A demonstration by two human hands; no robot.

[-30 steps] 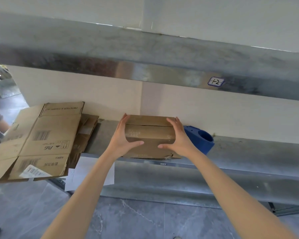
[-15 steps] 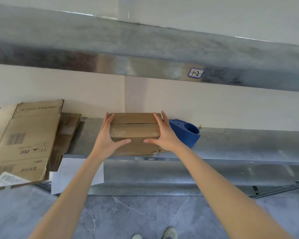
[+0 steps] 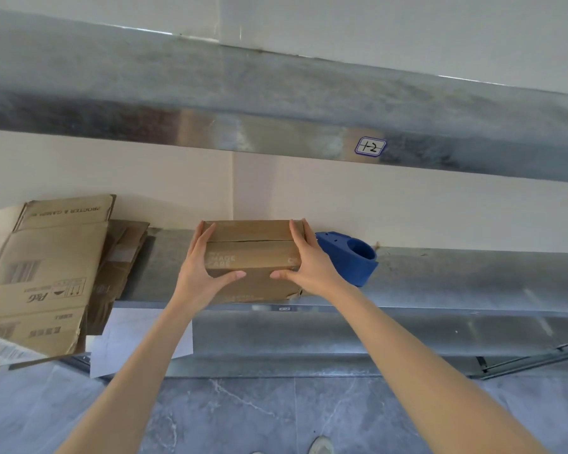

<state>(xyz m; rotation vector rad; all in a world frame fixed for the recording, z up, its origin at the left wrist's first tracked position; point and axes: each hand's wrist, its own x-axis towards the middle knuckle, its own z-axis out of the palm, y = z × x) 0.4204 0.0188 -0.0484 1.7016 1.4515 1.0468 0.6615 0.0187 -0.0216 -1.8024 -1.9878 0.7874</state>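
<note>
Shelf (image 3: pixel 440 276) carries the box (image 3: pixel 253 253) between left hand (image 3: pixel 199 273) and right hand (image 3: pixel 309 267), each clasping a side, thumbs in front, seemingly to keep it level.

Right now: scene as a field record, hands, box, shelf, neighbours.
item: cardboard box on metal shelf
left hand: grips box's left side, thumb across front
right hand: grips box's right side, thumb across front
right of box: blue plastic part, beside right hand
left of box: flattened cartons overhanging shelf edge
upper shelf: handwritten tag on front
</note>
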